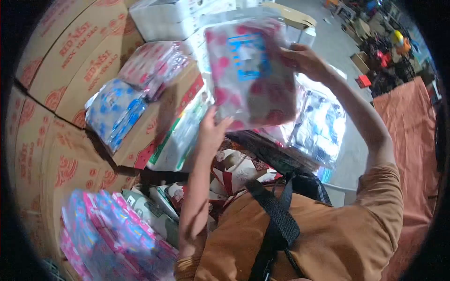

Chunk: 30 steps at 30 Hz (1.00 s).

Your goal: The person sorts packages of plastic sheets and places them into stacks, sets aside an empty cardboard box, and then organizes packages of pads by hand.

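A flat plastic-wrapped package (229, 70) with pink dots and a blue-framed label is held up at the upper middle. My right hand (300, 58) grips its upper right edge. At its lower left corner, my left hand (213, 124) pinches the wrapping. Below and to the right lies a stack of clear packages with dark blue patterns (318, 126), partly behind the held one. To the left, a pink-dotted package (152, 63) and a blue-dotted package (115, 110) rest on a cardboard box (145, 133).
Brown printed cartons (70, 70) line the left side. Pink and blue packages (112, 234) sit at the lower left. White boxes (161, 21) stand at the back. An orange-brown sheet (403, 140) hangs at the right, with cluttered items (384, 56) on the floor beyond.
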Each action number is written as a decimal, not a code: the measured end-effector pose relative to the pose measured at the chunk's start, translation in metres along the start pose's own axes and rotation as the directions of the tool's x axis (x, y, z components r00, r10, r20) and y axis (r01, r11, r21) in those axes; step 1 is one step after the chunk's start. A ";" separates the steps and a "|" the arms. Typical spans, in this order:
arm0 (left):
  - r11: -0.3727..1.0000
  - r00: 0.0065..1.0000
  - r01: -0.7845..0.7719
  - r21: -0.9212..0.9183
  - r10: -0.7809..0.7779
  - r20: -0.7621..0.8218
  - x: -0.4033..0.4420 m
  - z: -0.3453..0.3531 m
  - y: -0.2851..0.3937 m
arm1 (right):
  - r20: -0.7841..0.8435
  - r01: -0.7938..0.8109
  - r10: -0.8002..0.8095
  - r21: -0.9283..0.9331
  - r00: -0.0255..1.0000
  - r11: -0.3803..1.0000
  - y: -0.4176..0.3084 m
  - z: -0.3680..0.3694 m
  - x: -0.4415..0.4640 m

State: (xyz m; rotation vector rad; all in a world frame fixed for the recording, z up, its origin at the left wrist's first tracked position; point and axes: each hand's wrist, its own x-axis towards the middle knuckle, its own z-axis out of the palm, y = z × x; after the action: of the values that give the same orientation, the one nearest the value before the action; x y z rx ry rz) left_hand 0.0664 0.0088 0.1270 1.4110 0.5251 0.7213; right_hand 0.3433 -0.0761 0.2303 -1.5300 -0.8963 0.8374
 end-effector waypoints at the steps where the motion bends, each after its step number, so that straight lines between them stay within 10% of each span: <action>1: 0.994 1.000 -0.016 0.110 0.016 0.005 0.005 0.020 0.001 | 0.028 -0.079 0.081 -0.063 0.996 0.995 0.011 -0.034 -0.014; 4: 0.891 0.992 -0.097 0.443 0.051 0.115 0.008 0.075 -0.005 | -0.020 -0.283 0.284 -0.180 0.959 0.942 0.040 -0.118 -0.068; 6: 0.938 0.942 -0.125 0.322 0.010 0.336 0.014 0.106 -0.042 | -0.171 -0.379 0.348 -0.210 0.922 0.901 0.060 -0.145 -0.113; 7: 0.929 0.938 -0.139 0.343 0.012 0.347 0.009 0.120 -0.044 | -0.211 -0.462 0.455 0.014 0.865 0.887 0.066 -0.155 -0.132; 16: 0.848 0.908 -0.244 0.471 0.030 0.418 -0.012 0.164 -0.083 | -0.214 -0.630 0.647 0.147 0.732 0.762 0.146 -0.190 -0.191; 17: 0.815 0.894 -0.265 0.515 0.007 0.449 -0.015 0.166 -0.085 | -0.156 -0.549 0.526 -0.270 0.836 0.791 0.171 -0.207 -0.196; 20: 0.720 0.890 -0.379 0.581 0.111 0.442 -0.021 0.156 -0.090 | -0.473 -0.665 0.533 -0.163 0.701 0.729 0.178 -0.210 -0.185; 21: 0.738 0.882 -0.372 0.563 0.091 0.462 -0.022 0.154 -0.090 | -0.609 -0.657 0.345 -0.413 0.714 0.630 0.172 -0.197 -0.176; 24: 0.807 0.850 -0.369 0.460 0.093 0.518 -0.029 0.149 -0.097 | -0.212 -0.340 0.268 -0.664 0.940 0.666 0.203 -0.224 -0.151; 26: 0.829 0.876 -0.362 0.426 0.147 0.459 -0.034 0.149 -0.102 | 0.148 -0.332 0.365 -0.208 0.919 0.920 0.172 -0.182 -0.152; 27: 0.836 0.883 -0.319 0.446 0.091 0.461 -0.036 0.149 -0.104 | 0.062 -0.193 0.407 -0.809 0.911 0.556 0.188 -0.185 -0.140; 30: 0.842 0.904 -0.299 0.449 0.098 0.417 -0.030 0.140 -0.096 | 0.090 -0.111 0.568 -0.944 0.818 0.310 0.113 -0.121 -0.118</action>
State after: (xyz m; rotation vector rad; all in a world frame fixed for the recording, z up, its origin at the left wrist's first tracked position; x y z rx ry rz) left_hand 0.1586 -0.1108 0.0436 2.0741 0.2618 0.4654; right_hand 0.4067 -0.2455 0.1378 -2.7029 -1.5392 1.0779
